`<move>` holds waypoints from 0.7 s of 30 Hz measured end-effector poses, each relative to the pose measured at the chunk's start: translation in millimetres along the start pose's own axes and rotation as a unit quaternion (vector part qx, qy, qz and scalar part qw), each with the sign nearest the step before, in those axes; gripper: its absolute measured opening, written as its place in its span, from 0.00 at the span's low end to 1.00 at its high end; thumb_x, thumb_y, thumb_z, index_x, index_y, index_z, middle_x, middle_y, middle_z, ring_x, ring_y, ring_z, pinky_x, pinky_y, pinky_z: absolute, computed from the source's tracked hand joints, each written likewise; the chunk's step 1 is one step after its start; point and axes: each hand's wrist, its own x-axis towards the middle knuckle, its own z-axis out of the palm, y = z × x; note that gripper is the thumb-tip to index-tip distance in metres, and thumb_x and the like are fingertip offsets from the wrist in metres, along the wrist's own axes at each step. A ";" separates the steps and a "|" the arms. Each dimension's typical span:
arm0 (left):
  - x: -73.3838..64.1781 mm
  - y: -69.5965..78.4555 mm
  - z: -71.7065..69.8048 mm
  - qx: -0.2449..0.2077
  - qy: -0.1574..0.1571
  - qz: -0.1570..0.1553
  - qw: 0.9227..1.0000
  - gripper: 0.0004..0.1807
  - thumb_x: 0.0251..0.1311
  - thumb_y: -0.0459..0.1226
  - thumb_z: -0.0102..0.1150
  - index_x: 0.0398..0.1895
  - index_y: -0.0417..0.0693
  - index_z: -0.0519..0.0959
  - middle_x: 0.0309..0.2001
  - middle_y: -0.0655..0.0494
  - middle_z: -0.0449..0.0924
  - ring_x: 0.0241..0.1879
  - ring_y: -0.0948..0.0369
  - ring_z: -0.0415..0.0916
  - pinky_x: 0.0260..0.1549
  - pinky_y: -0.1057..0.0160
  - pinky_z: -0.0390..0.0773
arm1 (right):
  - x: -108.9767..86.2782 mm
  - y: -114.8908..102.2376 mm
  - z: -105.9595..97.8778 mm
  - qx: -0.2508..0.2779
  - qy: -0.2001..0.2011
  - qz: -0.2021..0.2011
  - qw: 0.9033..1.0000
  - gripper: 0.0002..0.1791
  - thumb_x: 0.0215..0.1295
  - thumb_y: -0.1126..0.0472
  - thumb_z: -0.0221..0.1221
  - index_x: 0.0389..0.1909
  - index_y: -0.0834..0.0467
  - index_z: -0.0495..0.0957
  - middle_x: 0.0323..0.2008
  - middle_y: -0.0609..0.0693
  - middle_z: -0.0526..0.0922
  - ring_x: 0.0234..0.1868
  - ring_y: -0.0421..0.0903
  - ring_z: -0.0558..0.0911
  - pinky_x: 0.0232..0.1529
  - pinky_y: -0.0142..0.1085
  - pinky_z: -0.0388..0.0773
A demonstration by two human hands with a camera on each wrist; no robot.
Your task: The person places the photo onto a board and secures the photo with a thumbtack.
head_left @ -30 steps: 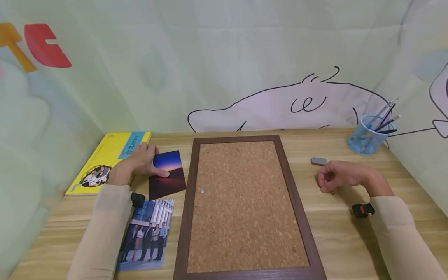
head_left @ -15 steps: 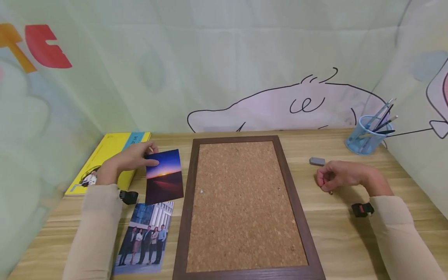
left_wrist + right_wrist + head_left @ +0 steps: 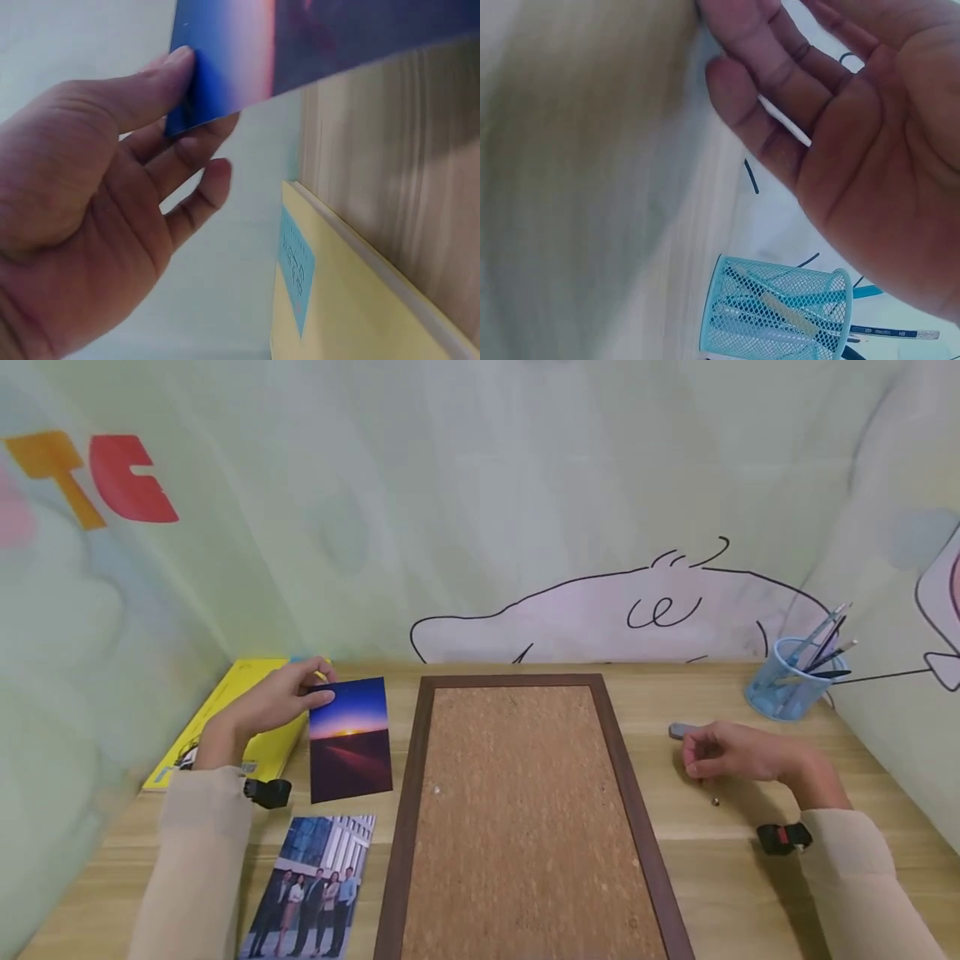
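- Left hand (image 3: 273,697) pinching sunset photo (image 3: 351,743) near one corner, rest right of those fingers; pickup step, I'd guess
- Right hand (image 3: 738,752) curled, can't tell if holding anything
- Next probably needs steady pinch toward the corkboard (image 3: 517,827)

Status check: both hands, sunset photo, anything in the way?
Left hand pinching sunset photo by its upper-left corner, lifted. Right hand near small gray block, unclear if holding anything. No obstacle visible between photo and corkboard.

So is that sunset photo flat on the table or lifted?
The sunset photo is lifted at its top: the left hand pinches a corner, thumb in front, fingers behind. Whether its bottom edge touches, I cannot tell.
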 end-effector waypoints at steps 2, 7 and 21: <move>0.4 0.9 1.2 0.000 0.009 0.001 1.000 0.12 0.75 0.39 0.52 0.54 0.43 0.70 0.50 0.42 0.77 0.45 0.49 0.76 0.45 0.51 0.75 | 1.5 1.4 2.1 0.011 0.010 0.001 1.000 0.03 0.71 0.68 0.58 0.36 0.61 0.74 0.32 0.52 0.78 0.34 0.46 0.81 0.37 0.37 0.80; 10.1 8.6 -4.0 -0.006 0.032 0.008 0.999 0.15 0.76 0.41 0.50 0.58 0.42 0.69 0.56 0.40 0.75 0.53 0.45 0.74 0.52 0.44 0.73 | 7.5 -4.3 -4.8 0.008 0.039 -0.014 0.999 0.02 0.71 0.71 0.54 0.37 0.63 0.72 0.33 0.54 0.80 0.34 0.49 0.84 0.38 0.39 0.81; 36.5 56.0 -4.9 -0.029 0.029 0.044 0.998 0.13 0.76 0.37 0.49 0.58 0.42 0.72 0.60 0.42 0.73 0.64 0.44 0.66 0.64 0.39 0.63 | 35.2 -40.6 -22.5 0.010 0.111 -0.009 0.994 0.11 0.74 0.66 0.54 0.50 0.71 0.74 0.38 0.59 0.82 0.36 0.46 0.82 0.42 0.42 0.81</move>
